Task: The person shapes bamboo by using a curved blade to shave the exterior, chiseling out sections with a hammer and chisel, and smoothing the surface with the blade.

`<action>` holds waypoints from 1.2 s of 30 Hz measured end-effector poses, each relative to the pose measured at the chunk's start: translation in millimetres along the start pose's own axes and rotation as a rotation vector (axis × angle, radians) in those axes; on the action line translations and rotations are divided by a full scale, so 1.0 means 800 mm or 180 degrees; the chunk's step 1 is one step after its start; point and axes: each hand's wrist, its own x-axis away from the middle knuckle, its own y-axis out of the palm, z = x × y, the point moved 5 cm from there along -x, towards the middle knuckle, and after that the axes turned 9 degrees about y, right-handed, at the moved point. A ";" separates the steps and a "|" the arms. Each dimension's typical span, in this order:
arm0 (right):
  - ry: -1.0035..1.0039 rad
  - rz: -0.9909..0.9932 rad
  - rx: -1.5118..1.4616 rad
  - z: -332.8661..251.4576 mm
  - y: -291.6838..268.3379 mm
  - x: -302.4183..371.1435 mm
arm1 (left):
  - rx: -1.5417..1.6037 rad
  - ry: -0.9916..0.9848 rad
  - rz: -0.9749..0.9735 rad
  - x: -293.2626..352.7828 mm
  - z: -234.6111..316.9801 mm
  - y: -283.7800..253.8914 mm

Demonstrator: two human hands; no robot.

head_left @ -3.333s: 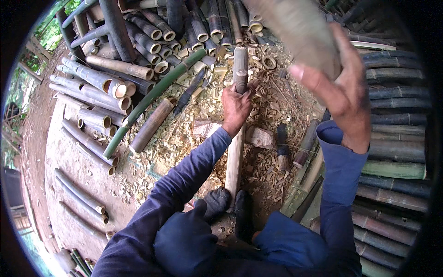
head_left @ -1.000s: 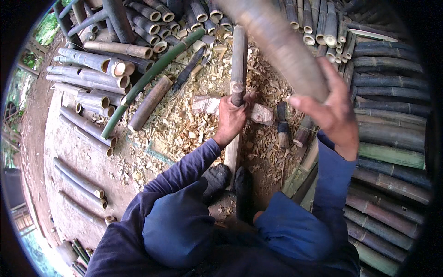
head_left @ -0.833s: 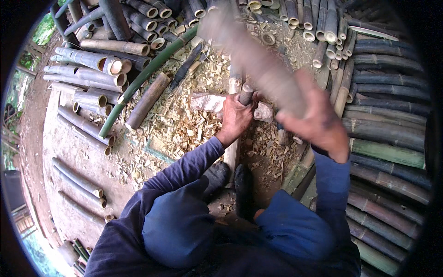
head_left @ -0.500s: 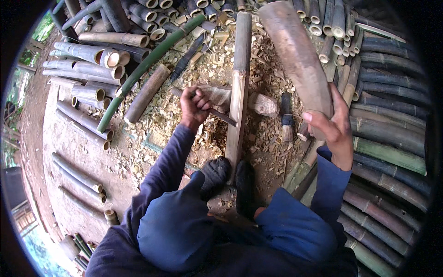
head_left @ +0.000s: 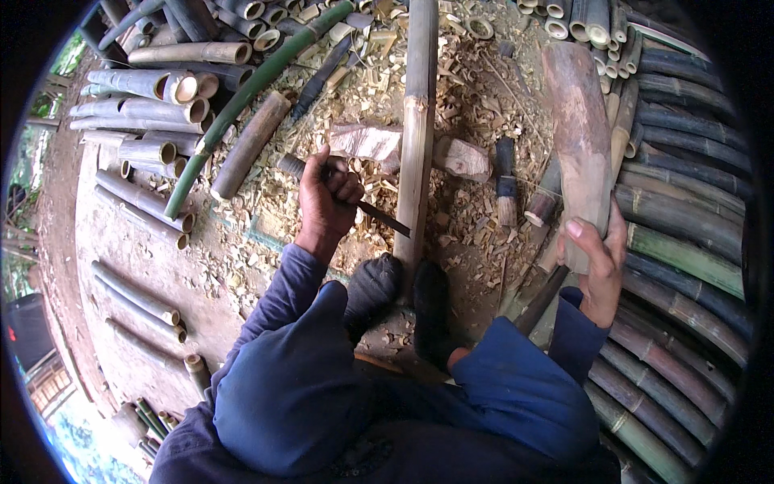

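A split-edged bamboo pole (head_left: 419, 133) runs from far to near, its near end between my feet in dark socks (head_left: 375, 290). My left hand (head_left: 329, 194) is closed round a chisel (head_left: 383, 218), whose dark handle end sticks out beyond the fist. The chisel's blade slants down to the right, its tip at the pole's face, nearer to me than the pale node. On the right, my right hand (head_left: 598, 254) grips the narrow lower end of a thick wooden club (head_left: 579, 133), held up apart from the chisel. Part of its fingers is hidden behind the wood.
A notched wooden block (head_left: 461, 157) lies beneath the pole among pale wood shavings (head_left: 355, 89). A sheathed blade (head_left: 322, 77) and another dark-handled tool (head_left: 505, 181) lie nearby. Bamboo poles (head_left: 685, 206) are stacked at right; cut tubes (head_left: 153, 113) and a green bamboo (head_left: 258, 105) are at left.
My right hand has swung the club to the right and nearer to me, away from the pole. The chisel tip has shifted along the pole toward my feet.
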 end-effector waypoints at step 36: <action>-0.1919 -0.0784 0.0769 -0.171 0.061 -0.009 | -0.3375 0.0980 -0.1161 0.039 -0.075 0.113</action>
